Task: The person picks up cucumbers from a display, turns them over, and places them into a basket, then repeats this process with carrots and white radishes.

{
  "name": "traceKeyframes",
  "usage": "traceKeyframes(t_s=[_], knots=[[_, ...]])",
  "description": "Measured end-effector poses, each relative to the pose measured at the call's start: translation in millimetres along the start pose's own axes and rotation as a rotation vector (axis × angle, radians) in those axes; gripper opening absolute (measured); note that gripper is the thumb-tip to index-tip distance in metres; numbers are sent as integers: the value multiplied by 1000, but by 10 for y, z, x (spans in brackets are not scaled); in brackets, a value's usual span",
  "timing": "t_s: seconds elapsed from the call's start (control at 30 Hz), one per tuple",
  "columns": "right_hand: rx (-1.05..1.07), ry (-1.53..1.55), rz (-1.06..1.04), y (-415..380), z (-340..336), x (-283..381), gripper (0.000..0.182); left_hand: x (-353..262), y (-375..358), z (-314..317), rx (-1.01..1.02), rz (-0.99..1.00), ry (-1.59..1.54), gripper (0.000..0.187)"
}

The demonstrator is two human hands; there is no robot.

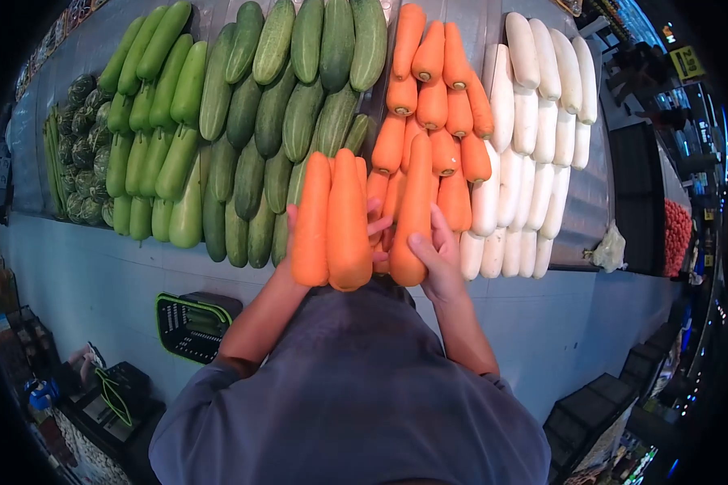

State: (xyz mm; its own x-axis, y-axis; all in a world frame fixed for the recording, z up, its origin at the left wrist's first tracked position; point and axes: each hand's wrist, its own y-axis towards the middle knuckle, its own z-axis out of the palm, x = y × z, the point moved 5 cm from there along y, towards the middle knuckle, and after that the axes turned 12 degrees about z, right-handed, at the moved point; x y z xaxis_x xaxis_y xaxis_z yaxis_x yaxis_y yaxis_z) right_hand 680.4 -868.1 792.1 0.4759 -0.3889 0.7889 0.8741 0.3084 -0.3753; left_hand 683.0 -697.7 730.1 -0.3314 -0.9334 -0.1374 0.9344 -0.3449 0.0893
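Note:
My left hand (285, 279) is wrapped round a bunch of carrots (349, 230). Two large ones lie side by side in front, and the tip of another shows behind them; most of the palm is hidden. In my right hand (445, 263) is a single carrot (412, 218), with the thumb pressed along its side near the thick end. Both hands are close together in front of my body. Just beyond them, stacked carrots (433, 105) rise in rows on the sloping display.
Left of the carrots are cucumbers (251, 174), long green gourds (170, 105) and round dark-green striped squashes (81, 153). White radishes (526, 121) are stacked on the right, near a crumpled plastic bag (608, 249). A black basket with a green rim (160, 323) stands on the floor at left.

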Motion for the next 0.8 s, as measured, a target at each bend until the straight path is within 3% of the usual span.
traceKeyframes(t_s=[0.03, 0.17, 0.3, 0.47, 0.67, 0.73, 0.8], knots=[[-69, -115, -37, -17, 3, -29, 63, -24, -30, -7, 28, -14, -18, 126], [-50, -23, 102, -17, 105, -220, 66, -127, -136, 115, 31, -60, 105, 130], [90, 99, 199, -92, 260, -257, 52, -90, -281, 140, 76, -71, 194, 128], [307, 177, 213, -124, 157, -345, 47, 90, -518, 192, -22, 60, 217, 127], [473, 159, 323, -392, 3, -211, 49, 550, -789, 337, 14, 277, 263, 123], [510, 289, 544, -487, -198, -277, 54, 766, -897, 412, 16, 326, 217, 123], [623, 329, 572, -533, -408, -338, 56, 1012, -1026, 429, 14, 380, 156, 122]])
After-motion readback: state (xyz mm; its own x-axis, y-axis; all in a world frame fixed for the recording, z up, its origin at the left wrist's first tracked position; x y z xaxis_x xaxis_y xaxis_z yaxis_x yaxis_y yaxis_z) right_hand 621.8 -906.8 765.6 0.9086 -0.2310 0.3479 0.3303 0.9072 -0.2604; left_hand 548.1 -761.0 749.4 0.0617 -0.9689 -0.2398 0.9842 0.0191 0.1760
